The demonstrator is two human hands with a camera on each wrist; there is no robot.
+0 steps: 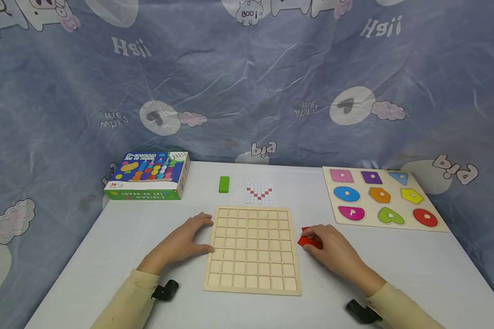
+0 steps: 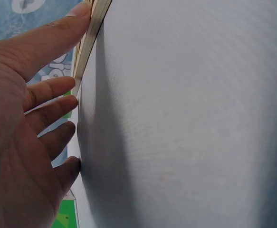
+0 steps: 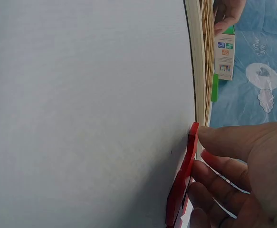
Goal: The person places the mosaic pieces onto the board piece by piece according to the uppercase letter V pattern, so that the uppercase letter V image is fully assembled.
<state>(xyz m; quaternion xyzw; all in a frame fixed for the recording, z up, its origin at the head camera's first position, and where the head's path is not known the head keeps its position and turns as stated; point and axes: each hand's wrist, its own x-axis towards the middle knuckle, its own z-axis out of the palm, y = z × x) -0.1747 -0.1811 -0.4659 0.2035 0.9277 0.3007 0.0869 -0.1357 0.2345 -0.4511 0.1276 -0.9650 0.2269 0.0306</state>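
Observation:
A wooden grid board [image 1: 253,291] lies flat in the middle of the white table. Along its left edge rests my left hand [image 1: 180,243], fingers spread and relaxed; in the left wrist view the thumb [image 2: 64,33] touches the board's side. To the right of the board, my right hand [image 1: 335,249] pinches at a few flat red tiles [image 1: 306,241] between thumb and fingers. The right wrist view shows red tiles [image 3: 182,180] close to the table, one edge under the thumb. How many there are is hidden by the fingers.
Behind the board lie a small card [image 1: 253,187] with a red V pattern on a grid and a green block [image 1: 224,184]. A bead-set box [image 1: 144,185] stands at the back left. A wooden shape puzzle [image 1: 401,226] lies at the back right, before a patterned blue curtain [image 1: 247,82].

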